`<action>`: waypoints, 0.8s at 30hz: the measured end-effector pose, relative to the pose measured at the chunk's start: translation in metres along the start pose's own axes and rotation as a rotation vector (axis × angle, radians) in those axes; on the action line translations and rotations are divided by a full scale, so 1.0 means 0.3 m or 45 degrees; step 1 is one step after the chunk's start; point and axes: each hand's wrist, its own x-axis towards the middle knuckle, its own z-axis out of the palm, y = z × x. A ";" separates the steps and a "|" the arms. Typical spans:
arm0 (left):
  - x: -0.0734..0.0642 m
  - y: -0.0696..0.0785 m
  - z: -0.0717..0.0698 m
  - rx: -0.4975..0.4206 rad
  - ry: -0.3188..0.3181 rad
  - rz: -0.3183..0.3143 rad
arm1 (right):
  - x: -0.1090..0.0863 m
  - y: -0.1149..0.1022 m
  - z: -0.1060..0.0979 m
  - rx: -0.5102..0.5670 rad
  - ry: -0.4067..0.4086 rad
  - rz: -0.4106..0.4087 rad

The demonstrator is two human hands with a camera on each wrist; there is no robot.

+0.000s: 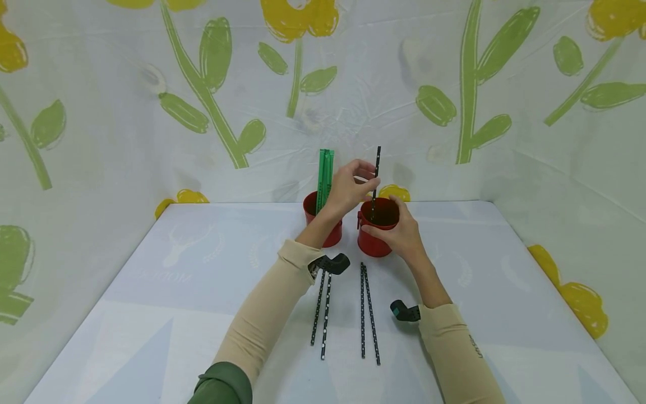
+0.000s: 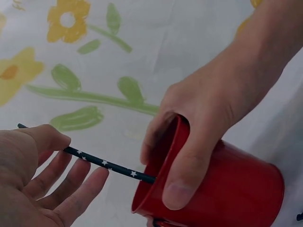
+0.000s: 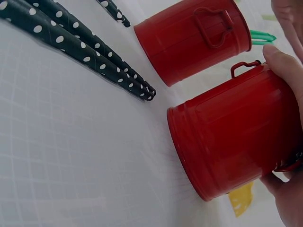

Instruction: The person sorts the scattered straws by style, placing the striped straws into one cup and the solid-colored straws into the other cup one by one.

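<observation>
My left hand (image 1: 347, 192) pinches a black paper straw with white stars (image 2: 113, 166) between thumb and fingers. The straw stands nearly upright, its lower end inside the right-hand red bucket (image 1: 370, 244). Around that bucket's rim, my right hand (image 1: 405, 233) holds on, thumb on the near side and fingers on the far side. A second red bucket (image 3: 194, 42) stands just to the left, with green wrapped sticks (image 1: 325, 174) upright in it. In the head view my left wrist partly covers this second bucket.
On the white table (image 1: 202, 314), two black dotted straws (image 1: 363, 314) lie in front of the right bucket. Another two straws (image 1: 326, 317) lie to their left, near my left forearm. A flower-printed sheet (image 1: 363, 101) hangs behind the table.
</observation>
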 end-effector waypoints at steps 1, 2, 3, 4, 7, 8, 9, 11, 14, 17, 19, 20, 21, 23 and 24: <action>0.000 -0.005 0.003 0.000 -0.003 -0.003 | 0.000 0.000 0.000 0.002 0.001 -0.002; 0.000 -0.011 0.006 -0.001 -0.006 -0.005 | 0.001 0.001 0.000 0.004 0.001 -0.004; 0.001 -0.016 0.008 -0.003 -0.007 -0.009 | 0.001 0.002 0.000 0.005 0.002 -0.007; 0.000 -0.020 0.010 0.000 -0.009 -0.011 | 0.001 0.002 0.000 0.006 0.002 -0.010; -0.002 -0.030 0.018 0.002 -0.007 -0.020 | 0.001 0.005 0.001 0.005 0.006 -0.017; -0.002 -0.034 0.020 0.003 -0.007 -0.023 | 0.001 0.005 0.001 0.004 0.007 -0.017; -0.003 -0.036 0.023 0.003 -0.006 -0.027 | 0.001 0.005 0.000 0.000 0.008 -0.017; -0.005 -0.042 0.029 0.004 -0.006 -0.033 | 0.001 0.004 0.000 -0.006 0.009 -0.019; -0.007 -0.050 0.036 -0.002 -0.010 -0.049 | 0.000 0.004 0.000 -0.013 0.011 -0.025; -0.009 -0.056 0.039 -0.006 -0.008 -0.056 | 0.000 0.005 0.000 -0.010 0.009 -0.035; -0.010 -0.059 0.041 -0.006 -0.007 -0.056 | 0.000 0.006 0.000 -0.007 0.008 -0.037; -0.010 -0.061 0.042 -0.007 -0.006 -0.055 | 0.000 0.007 0.001 -0.005 0.008 -0.039; -0.010 -0.064 0.044 -0.008 -0.006 -0.055 | 0.000 0.007 0.001 -0.004 0.007 -0.040; -0.010 -0.068 0.046 -0.011 -0.008 -0.054 | 0.001 0.008 0.002 -0.001 0.008 -0.042; -0.009 -0.069 0.048 -0.012 -0.009 -0.055 | 0.001 0.008 0.002 -0.002 0.008 -0.043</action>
